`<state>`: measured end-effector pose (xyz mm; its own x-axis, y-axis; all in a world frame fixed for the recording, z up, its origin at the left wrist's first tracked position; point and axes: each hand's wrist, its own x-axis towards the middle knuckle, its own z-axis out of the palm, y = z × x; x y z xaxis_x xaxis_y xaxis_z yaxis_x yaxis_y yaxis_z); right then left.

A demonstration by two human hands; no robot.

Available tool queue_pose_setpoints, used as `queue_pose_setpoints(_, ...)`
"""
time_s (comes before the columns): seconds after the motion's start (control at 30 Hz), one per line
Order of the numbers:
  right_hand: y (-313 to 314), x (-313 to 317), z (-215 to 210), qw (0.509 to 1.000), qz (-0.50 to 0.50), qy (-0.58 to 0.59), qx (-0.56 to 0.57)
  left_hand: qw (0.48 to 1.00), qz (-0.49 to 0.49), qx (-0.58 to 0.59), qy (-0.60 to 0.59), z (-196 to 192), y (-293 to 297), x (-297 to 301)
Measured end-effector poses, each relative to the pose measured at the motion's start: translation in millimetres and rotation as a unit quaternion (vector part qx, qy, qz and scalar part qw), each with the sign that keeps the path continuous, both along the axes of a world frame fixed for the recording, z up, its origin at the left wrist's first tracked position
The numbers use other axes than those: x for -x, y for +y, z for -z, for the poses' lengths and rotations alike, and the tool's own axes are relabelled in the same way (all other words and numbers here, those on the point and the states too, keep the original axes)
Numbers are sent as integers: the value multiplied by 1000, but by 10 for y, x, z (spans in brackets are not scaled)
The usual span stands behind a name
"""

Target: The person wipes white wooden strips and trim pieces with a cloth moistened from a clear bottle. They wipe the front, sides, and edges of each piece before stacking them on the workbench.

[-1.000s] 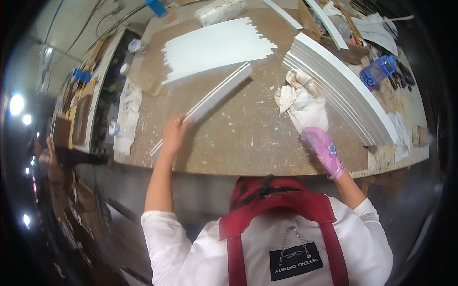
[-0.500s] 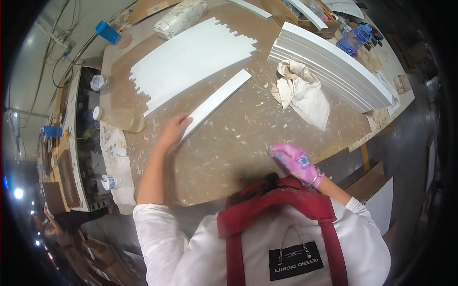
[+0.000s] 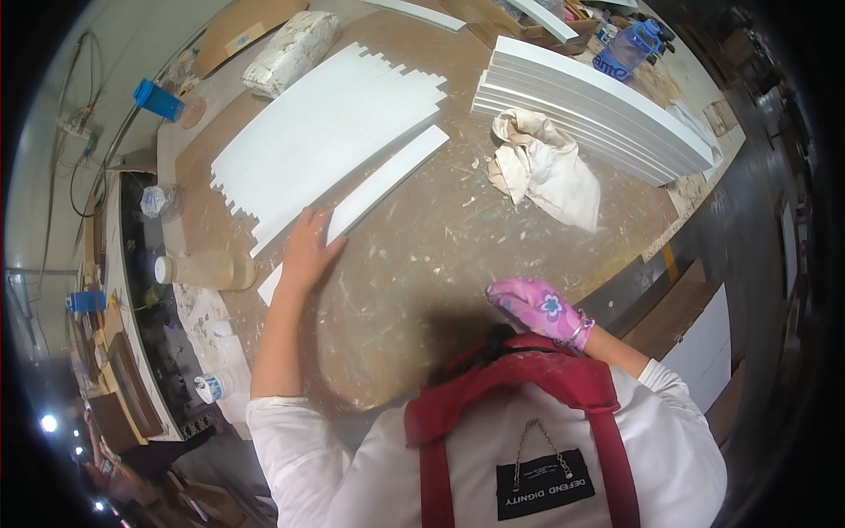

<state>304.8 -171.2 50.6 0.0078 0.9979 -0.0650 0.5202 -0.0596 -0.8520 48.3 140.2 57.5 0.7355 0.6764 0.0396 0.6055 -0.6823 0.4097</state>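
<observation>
A long white slat (image 3: 387, 180) lies slantwise on the brown worktable, just on the near side of a panel of white slats (image 3: 326, 128) laid edge to edge with staggered ends. My bare left hand (image 3: 306, 251) grips the slat across its width near its lower left end, thumb on the near edge and fingers on the far edge. My right hand (image 3: 535, 308), in a pink flowered glove, hovers over the table's near edge by my chest. Its fingers are curled together, and what they may hold is hidden.
A stack of white slats (image 3: 598, 110) stands at the right, with a crumpled cream cloth (image 3: 550, 172) against it. At the left are a jar of cloudy liquid (image 3: 211, 270), a white tub (image 3: 213, 387) and a blue-topped bottle (image 3: 158, 99). A wrapped bundle (image 3: 290, 53) lies behind the panel.
The slat under my left hand has shifted toward the panel, narrowing the gap. My left hand now reaches across it. My right hand has stayed near my chest; the view has shifted slightly.
</observation>
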Motion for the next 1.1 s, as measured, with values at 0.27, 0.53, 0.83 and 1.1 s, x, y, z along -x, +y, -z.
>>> queue_pose_setpoints(0.27, 32, -68, 39, 996, -12, -59, -58, 998, -9, -56, -22, 106, 31, -106)
queue_pose_setpoints(0.53, 57, -147, -162, 992, 107, 61, 41, 986, -6, -146, -76, 260, 51, -136)
queue_pose_setpoints(0.83, 203, -720, -175, 970, 228, -78, -7, 970, -19, -206, -129, 286, -19, -205)
queue_pose_setpoints(1.1, 661, -1327, 80, 898, 153, -404, -81, 967, -36, -220, -121, 364, -43, -245)
